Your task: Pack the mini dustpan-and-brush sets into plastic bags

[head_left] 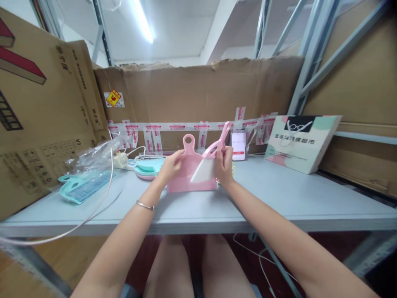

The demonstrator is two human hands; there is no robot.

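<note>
**Pink dustpan and brush held together at the worktop**

Head view: a pink dustpan (189,171) is held upright on the grey worktop (279,194), its round-holed handle pointing up. Its left edge is gripped by the left hand (170,165), whose fingers are curled shut around it. A pink brush (214,155) with pale bristles is held by the right hand (223,165), the fingers closed on it near the base of the handle; the bristles are laid across the right part of the dustpan's face, and the handle is angled up to the right. Whether the brush is clipped into the dustpan cannot be told.

To the left, a teal set (82,186) is seen lying flat beside a clear bag (93,155), and more teal and pink pieces (149,167) are stacked just behind the left hand. A phone (239,145) is propped against the cardboard wall (198,95), and a printed box (300,140) is leant at the right.

The two pink parts are judged to be brought together but not yet seen seated; bagging appears left to do.
</note>
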